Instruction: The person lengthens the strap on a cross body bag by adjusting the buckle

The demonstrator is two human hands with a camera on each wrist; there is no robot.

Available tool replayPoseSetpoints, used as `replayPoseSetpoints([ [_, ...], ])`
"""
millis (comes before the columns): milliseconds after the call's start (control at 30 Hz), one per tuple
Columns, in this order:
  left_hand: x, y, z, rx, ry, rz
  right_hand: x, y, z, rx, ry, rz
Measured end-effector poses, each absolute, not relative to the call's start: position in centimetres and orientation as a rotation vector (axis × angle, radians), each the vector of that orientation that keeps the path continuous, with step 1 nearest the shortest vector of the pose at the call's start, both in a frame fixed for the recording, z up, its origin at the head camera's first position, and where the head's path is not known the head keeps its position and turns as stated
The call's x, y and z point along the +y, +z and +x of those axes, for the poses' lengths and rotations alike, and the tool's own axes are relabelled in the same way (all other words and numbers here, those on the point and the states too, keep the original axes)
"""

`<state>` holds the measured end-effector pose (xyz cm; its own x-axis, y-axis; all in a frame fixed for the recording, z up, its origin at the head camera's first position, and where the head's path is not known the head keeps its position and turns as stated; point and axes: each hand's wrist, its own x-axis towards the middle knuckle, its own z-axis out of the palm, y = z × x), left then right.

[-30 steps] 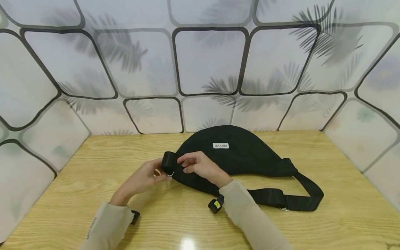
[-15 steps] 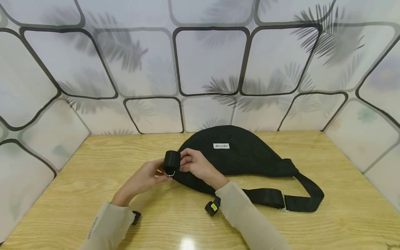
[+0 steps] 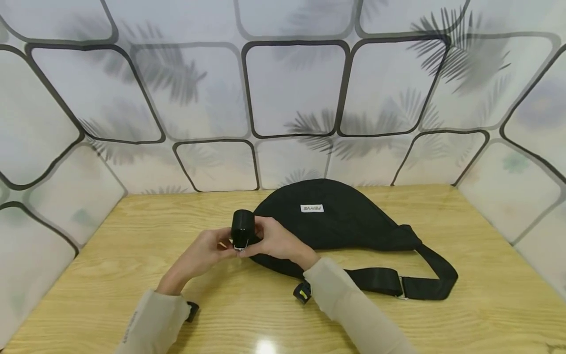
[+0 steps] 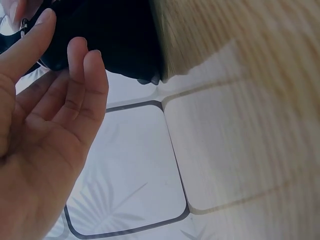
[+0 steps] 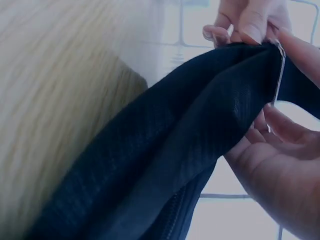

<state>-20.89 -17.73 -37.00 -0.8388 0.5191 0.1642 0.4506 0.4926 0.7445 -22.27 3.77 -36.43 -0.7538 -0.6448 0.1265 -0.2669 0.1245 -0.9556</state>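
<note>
A black waist bag [image 3: 327, 216] lies on the wooden table, its white label upside down. At its left end a black strap [image 3: 242, 221] stands up in a loop above a metal ring [image 3: 240, 248]. My left hand [image 3: 205, 253] holds this end from the left, thumb at the front; two of its fingers extend loosely in the left wrist view. From the other side my right hand [image 3: 280, 238] pinches the metal ring [image 5: 280, 75] between thumb and fingers, as the right wrist view shows. The strap hides some fingertips in the head view.
The bag's other strap [image 3: 438, 287], with a metal slider [image 3: 401, 287], curves over the table [image 3: 486, 314] at the right. A patterned backdrop [image 3: 296, 88] rises behind the table and along both sides. Small black wrist devices [image 3: 302, 292] hang below the sleeves.
My right hand has closed in on the strap end, its thumb coming down to the metal ring. The strap loop has shifted slightly right and up. My left hand has barely moved.
</note>
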Motion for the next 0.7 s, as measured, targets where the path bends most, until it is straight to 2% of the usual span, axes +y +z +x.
replayPoseSetpoints([
  [400, -17.5, -37.0, -21.0, 2.685, 1.24, 0.869, 2.4, -36.8, -21.3, 2.515, -1.512, -0.839],
  [700, -17.7, -36.9, -21.1, 2.675, 1.241, 0.883, 2.4, -36.4, -21.5, 2.592, -1.436, -0.944],
])
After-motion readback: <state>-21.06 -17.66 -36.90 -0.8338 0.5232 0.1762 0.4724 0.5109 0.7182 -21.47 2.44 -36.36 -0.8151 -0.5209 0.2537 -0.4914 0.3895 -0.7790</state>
